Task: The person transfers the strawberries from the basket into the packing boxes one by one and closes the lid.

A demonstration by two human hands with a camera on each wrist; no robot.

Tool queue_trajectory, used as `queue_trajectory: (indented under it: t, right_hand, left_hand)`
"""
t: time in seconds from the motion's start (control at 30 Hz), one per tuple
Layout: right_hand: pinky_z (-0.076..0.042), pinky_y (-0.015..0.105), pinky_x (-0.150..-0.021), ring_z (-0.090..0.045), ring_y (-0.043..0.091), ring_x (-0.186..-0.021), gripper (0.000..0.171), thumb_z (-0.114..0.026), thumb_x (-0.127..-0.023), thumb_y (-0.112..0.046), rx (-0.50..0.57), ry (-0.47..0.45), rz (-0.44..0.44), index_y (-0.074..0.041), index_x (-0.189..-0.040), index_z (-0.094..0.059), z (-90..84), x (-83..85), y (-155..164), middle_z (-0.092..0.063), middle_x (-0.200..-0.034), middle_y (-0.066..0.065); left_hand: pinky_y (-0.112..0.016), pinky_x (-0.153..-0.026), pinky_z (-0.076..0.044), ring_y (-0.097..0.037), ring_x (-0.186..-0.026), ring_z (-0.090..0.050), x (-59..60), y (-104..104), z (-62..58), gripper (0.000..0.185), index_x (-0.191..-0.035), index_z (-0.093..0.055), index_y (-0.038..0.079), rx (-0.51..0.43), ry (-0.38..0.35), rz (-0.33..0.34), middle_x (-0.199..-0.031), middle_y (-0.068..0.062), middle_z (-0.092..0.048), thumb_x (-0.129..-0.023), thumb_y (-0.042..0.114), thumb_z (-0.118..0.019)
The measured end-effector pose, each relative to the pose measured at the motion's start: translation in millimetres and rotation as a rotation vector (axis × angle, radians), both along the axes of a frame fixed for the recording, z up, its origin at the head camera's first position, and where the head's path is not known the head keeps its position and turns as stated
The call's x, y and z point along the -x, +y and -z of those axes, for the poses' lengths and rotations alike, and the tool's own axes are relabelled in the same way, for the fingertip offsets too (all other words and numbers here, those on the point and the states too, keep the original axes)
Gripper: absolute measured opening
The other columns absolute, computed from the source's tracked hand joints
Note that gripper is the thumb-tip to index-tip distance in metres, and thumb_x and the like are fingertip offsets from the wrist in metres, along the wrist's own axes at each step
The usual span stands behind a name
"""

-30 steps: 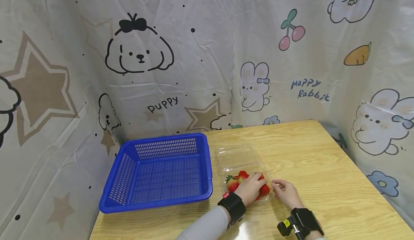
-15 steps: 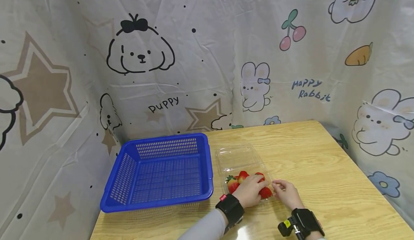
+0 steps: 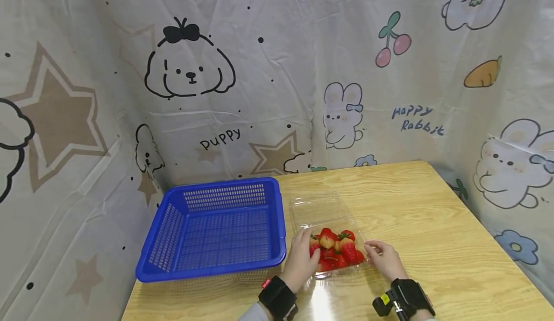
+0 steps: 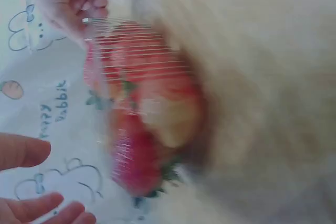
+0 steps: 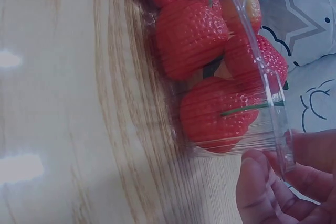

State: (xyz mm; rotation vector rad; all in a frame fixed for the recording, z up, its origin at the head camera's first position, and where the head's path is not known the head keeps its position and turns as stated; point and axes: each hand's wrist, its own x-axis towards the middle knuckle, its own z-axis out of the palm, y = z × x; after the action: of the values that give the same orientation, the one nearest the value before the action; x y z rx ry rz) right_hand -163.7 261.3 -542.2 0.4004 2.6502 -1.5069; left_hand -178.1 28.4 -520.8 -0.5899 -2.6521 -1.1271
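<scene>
Strawberries (image 3: 335, 251) now lie uncovered in the clear plastic clamshell (image 3: 342, 268), since the left hand (image 3: 300, 261) has slid from on top of them to the box's left side, fingers loosely extended against it. The right hand (image 3: 383, 258) pinches its right rim. All berries remain inside; the blue basket (image 3: 216, 229) alongside on the wooden table (image 3: 433, 225) holds nothing. Only the right wrist view shows fingertips (image 5: 260, 182) on the rim.

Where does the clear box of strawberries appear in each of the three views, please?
Head: the clear box of strawberries lies low and centre-right on the table, between both hands.
Left wrist: it fills the centre-left, blurred.
Right wrist: it is at upper right, seen through its ribbed wall.
Shared landmark: the right hand at the box's edge, in all three views.
</scene>
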Motion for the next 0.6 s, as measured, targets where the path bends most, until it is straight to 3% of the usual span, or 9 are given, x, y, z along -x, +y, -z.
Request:
queue_trajectory:
  t: [0.17, 0.3, 0.5, 0.6]
  right_hand:
    - [-0.051, 0.028, -0.057, -0.061, 0.019, -0.065, 0.029, -0.052, -0.091, -0.009, -0.008, 0.005, -0.009, 0.012, -0.111, -0.056, -1.2, -0.7, 0, -0.059, -0.077, 0.011]
    - [-0.050, 0.028, -0.058, -0.061, 0.019, -0.065, 0.030, -0.052, -0.091, -0.009, -0.008, 0.004, -0.011, 0.012, -0.112, -0.056, -3.0, -1.1, 0, -0.059, -0.078, 0.011]
    - [-0.050, 0.028, -0.058, -0.061, 0.019, -0.065, 0.031, -0.053, -0.092, -0.011, -0.017, 0.014, -0.020, 0.013, -0.112, -0.055, -2.2, -0.8, 1, -0.059, -0.077, 0.011]
    - [-0.050, 0.028, -0.058, -0.060, 0.018, -0.065, 0.031, -0.052, -0.092, -0.011, -0.022, -0.001, -0.025, 0.012, -0.113, -0.055, -2.2, -0.7, 1, -0.059, -0.079, 0.011]
  left_hand:
    - [-0.044, -0.092, -0.042, -0.032, -0.109, -0.049, -10.1, -12, 15.5, 0.049, -0.124, -0.046, -0.007, -0.003, -0.094, -0.067, -0.117, -0.018, -0.049, -0.081, 0.009, -0.064]
    - [-0.043, -0.089, -0.043, -0.031, -0.103, -0.052, -18.3, -14, 25.1, 0.050, -0.125, -0.044, -0.010, -0.066, -0.176, -0.100, -0.110, -0.016, -0.050, -0.083, 0.009, -0.063]
    - [-0.022, -0.061, -0.045, -0.010, -0.069, -0.050, -21.8, -13, 36.5, 0.025, -0.099, -0.054, -0.008, -0.426, -0.388, -0.133, -0.081, -0.003, -0.052, -0.081, 0.007, -0.064]
    - [-0.022, -0.056, -0.050, -0.006, -0.061, -0.052, -21.8, -11, 40.6, 0.017, -0.091, -0.053, -0.007, -0.627, -0.507, -0.136, -0.075, -0.002, -0.054, -0.081, 0.004, -0.062]
